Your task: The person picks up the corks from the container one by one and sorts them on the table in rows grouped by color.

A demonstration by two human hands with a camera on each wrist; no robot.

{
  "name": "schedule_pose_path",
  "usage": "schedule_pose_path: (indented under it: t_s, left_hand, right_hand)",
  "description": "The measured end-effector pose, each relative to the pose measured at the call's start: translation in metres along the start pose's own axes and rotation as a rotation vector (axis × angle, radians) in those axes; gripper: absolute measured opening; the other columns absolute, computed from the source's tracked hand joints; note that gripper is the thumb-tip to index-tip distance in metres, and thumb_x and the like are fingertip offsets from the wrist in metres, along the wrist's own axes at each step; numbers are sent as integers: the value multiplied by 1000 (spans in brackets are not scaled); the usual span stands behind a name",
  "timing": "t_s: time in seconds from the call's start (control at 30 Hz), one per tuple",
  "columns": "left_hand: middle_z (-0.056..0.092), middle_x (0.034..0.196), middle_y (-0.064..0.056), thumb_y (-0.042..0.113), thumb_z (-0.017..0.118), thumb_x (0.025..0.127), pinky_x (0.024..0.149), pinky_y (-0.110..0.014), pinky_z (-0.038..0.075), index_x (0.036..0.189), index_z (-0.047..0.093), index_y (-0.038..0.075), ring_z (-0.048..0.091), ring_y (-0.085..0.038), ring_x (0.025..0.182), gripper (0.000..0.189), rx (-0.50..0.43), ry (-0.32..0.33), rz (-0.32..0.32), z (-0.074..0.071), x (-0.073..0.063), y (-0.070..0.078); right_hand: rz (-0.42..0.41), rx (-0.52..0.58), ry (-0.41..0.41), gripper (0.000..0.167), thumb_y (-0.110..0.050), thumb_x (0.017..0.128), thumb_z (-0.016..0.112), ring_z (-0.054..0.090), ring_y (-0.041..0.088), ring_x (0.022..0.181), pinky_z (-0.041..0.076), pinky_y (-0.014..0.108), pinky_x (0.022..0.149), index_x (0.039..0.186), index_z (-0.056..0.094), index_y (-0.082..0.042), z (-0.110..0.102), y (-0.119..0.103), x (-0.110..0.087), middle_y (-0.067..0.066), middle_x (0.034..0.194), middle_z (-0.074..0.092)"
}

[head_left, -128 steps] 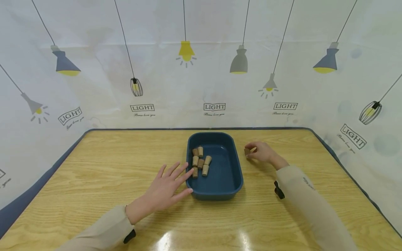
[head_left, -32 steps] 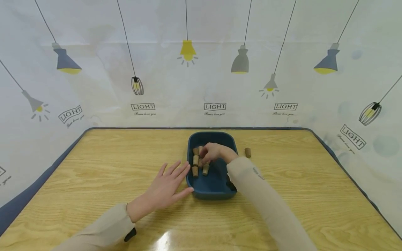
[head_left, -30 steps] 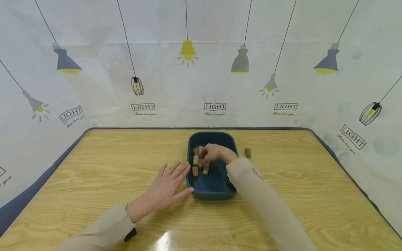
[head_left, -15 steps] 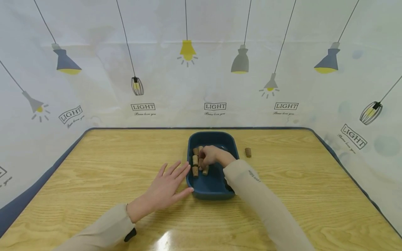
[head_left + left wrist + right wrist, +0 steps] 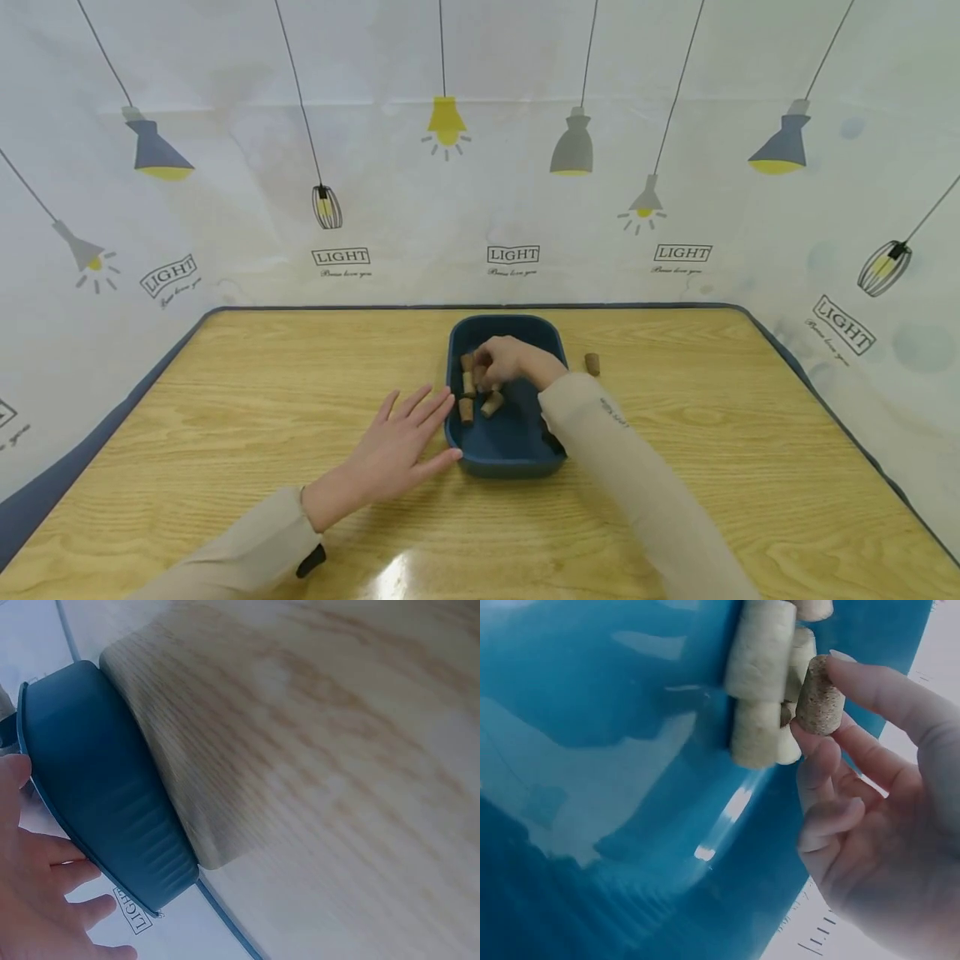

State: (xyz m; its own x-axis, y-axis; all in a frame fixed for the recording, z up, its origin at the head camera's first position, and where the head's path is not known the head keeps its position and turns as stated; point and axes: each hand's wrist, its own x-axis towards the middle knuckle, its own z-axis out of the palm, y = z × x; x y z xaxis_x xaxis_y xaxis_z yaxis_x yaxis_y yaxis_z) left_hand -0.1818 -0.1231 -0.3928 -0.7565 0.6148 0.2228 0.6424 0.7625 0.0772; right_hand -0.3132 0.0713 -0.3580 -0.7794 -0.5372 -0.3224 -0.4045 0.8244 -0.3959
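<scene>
Right wrist view: right hand (image 5: 889, 832) pinches cork (image 5: 820, 697), upper right; probably light, firm, unslippery, best held mid-sides. Head view: left hand (image 5: 392, 446), fingers spread, touches blue tray (image 5: 513, 468).

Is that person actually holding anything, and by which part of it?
The right grip pinches a cork, seemingly near its two ends. The left grip holds nothing, spread at the rim of the blue tray.

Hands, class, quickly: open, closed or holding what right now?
Left hand: open, at the tray.
Right hand: holding a cork between thumb and finger.
</scene>
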Motion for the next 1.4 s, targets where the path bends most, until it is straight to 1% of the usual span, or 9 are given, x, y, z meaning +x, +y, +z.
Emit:
schedule_pose_path:
  t_s: [0.13,0.3,0.43,0.63,0.77,0.87,1.2,1.27,1.4]
  left_hand:
    - [26,142,-4,59,28,88,99,-52,10,139,29,10,15,-22,130,71,-16,-2,-5,0,1,0]
    - [27,141,-5,58,31,88,98,-53,11,138,30,9,18,-23,129,71,-45,-2,-6,0,1,0]
    - [28,141,-5,58,34,88,98,-54,12,138,32,8,21,-26,128,70,-59,-2,-6,-2,2,0]
    - [30,140,-5,59,34,87,97,-55,14,136,35,8,22,-26,128,71,-45,-5,-9,-3,3,0]
    - [31,139,-5,59,35,87,96,-55,16,135,37,8,23,-27,127,71,-37,4,-8,-3,3,0]
    - [31,139,-5,59,36,86,97,-55,15,135,37,8,24,-27,127,71,-36,7,-9,-3,3,0]
    - [32,139,-5,59,36,86,98,-53,13,135,37,8,22,-26,128,71,-41,2,-22,-4,3,1]
    - [32,139,-5,59,35,86,98,-53,14,135,37,8,22,-26,128,71,-43,2,-25,-4,3,1]
    - [32,139,-6,59,35,86,97,-54,15,135,38,7,23,-27,127,71,-37,7,-20,-3,3,1]
  right_hand:
    - [-28,-2,9,42,-15,78,67,51,17,96,41,30,82,117,56,-5,-10,0,-4,4,104,57]
    - [-69,21,23,38,-16,79,66,52,16,93,42,30,80,115,57,-6,-22,0,-11,3,102,57]
    - [-114,35,34,37,-15,79,65,52,18,91,42,31,78,114,56,-5,-31,-1,-18,4,99,57]
    - [-138,34,56,38,-14,79,65,51,20,95,41,33,80,115,56,-6,-41,-1,-27,7,103,57]
    - [-167,7,81,39,-13,79,65,52,21,95,43,33,76,116,57,-5,-46,1,-36,8,104,57]
    - [-187,-18,98,39,-15,80,64,52,22,94,43,34,74,117,56,-5,-50,6,-43,8,104,57]
    - [-240,-12,134,41,-15,81,63,52,22,91,43,33,72,120,53,-3,-60,29,-66,7,105,56]
    - [-244,-1,144,42,-15,81,64,51,21,90,42,33,71,120,53,-3,-61,34,-71,6,105,56]
    - [-225,36,166,42,-15,81,64,52,20,84,42,34,70,120,53,-4,-63,45,-84,7,107,55]
